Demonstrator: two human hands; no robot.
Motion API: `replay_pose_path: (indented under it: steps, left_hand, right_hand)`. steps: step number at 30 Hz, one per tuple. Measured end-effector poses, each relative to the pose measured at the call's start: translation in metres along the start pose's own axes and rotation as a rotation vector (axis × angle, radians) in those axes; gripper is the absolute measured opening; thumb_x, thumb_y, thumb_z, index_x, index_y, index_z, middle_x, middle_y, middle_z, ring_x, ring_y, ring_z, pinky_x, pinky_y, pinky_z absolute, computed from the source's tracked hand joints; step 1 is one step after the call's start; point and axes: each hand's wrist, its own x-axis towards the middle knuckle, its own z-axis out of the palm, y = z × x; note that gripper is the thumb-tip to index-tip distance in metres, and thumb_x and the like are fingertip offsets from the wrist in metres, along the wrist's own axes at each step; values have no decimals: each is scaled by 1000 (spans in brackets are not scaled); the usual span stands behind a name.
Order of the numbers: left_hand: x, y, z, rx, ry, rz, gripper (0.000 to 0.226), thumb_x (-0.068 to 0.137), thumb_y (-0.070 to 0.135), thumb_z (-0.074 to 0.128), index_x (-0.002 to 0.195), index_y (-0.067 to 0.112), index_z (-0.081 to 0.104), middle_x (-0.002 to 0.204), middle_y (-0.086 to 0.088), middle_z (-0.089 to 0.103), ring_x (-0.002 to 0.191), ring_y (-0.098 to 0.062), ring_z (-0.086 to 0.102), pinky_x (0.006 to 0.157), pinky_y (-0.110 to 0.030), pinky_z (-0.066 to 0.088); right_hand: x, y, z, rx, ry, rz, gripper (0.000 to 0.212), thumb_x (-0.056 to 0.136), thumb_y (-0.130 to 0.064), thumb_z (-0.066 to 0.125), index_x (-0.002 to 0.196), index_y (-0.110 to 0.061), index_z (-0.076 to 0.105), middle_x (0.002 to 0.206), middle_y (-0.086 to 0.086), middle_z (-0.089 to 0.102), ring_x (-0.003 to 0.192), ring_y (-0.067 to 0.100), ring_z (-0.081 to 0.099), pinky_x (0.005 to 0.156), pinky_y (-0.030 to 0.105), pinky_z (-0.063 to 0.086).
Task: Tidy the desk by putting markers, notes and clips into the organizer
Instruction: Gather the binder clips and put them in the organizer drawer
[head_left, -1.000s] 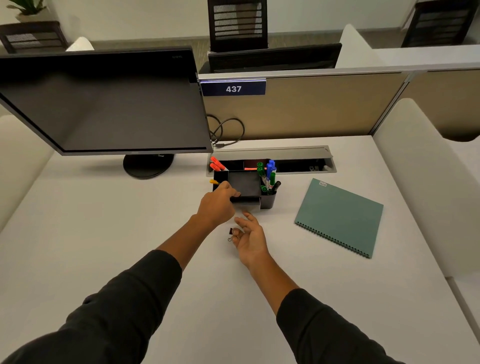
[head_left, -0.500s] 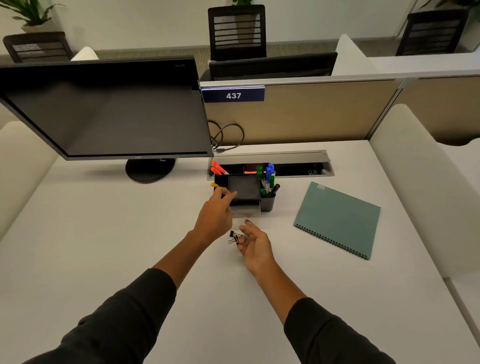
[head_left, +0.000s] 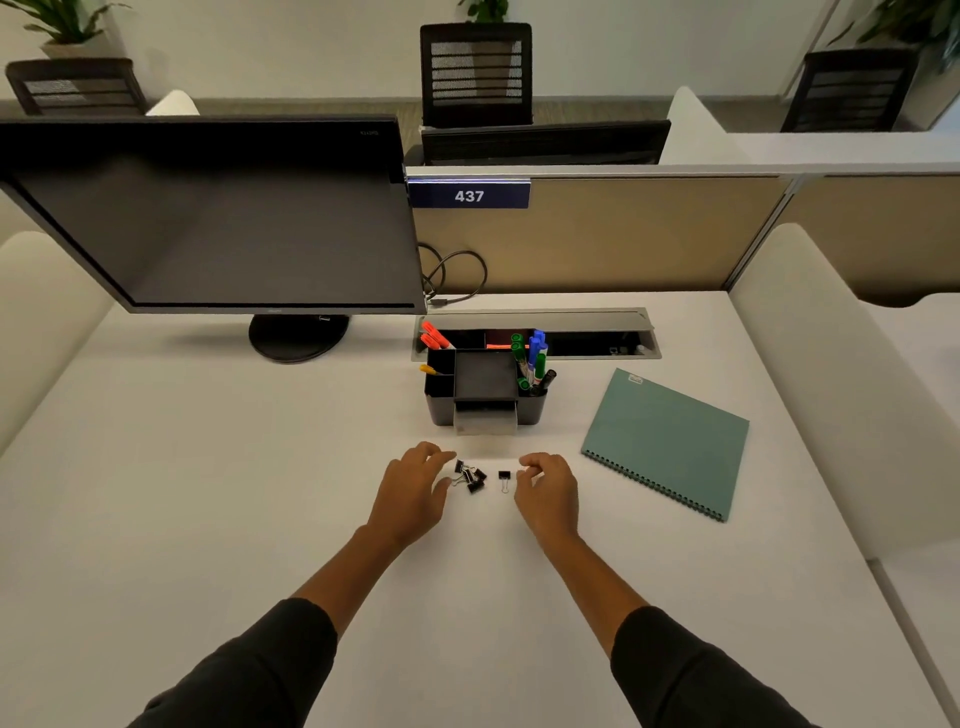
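My left hand (head_left: 413, 491) hovers palm down over the white desk (head_left: 208, 493), fingers loosely curled and spread, holding nothing; its fingertips are just beside a small cluster of black binder clips (head_left: 470, 478). My right hand (head_left: 548, 491) hovers opposite it, fingers curled with thumb and forefinger drawn close together. Whether they pinch anything I cannot tell. A single black binder clip (head_left: 504, 478) lies on the desk between my hands, just beside my right fingertips and slightly apart from the cluster.

Just beyond the clips stands the black organizer (head_left: 485, 392). Its small drawer (head_left: 485, 421) at the front is pulled open toward me. Green and blue markers (head_left: 532, 358) stand in its right compartment, and orange markers (head_left: 434, 335) stick out at its back left.

To the right of the organizer lies a closed teal spiral notebook (head_left: 667, 441). A dark monitor (head_left: 218, 223) stands at the back left of the desk.
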Motion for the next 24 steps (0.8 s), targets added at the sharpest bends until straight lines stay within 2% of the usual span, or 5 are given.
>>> replay_pose_path:
  steps: [6,11,14,18,24]
  left_hand:
    - [12,11,6,38,-84,0,48,99,30,60,146,25,52,132,0,57,116,-20,56,93,-31,47]
    - [20,13,8,66,-107,9,48,97,26,64,144,21,55,131,-5,60,115,-25,58,92,-36,49]
    - [22,10,9,87,-138,15,45,97,27,65,141,21,59,127,-4,61,114,-25,58,89,-36,49]
    - [23,8,9,89,-145,8,39,94,28,67,132,21,67,120,-1,63,109,-24,59,85,-35,47]
    - [23,9,6,69,-119,-26,29,91,25,72,119,18,73,111,-1,65,100,-23,61,80,-35,50]
  right_hand:
    - [-1,8,9,-300,-236,-229,47,93,-18,70,139,-14,58,123,-2,53,107,15,59,90,22,51]
    - [-2,5,16,-483,-267,-337,53,96,-21,68,146,-12,52,127,1,52,114,16,55,94,19,46]
    - [-1,4,18,-525,-282,-385,41,98,-15,64,138,-8,59,119,5,53,107,19,56,89,23,50]
    - [3,6,21,-594,-263,-447,19,98,-8,60,111,-7,73,104,4,54,92,18,53,72,22,48]
    - [7,8,24,-622,-250,-449,24,86,11,60,96,-5,74,91,5,54,81,17,51,61,24,42]
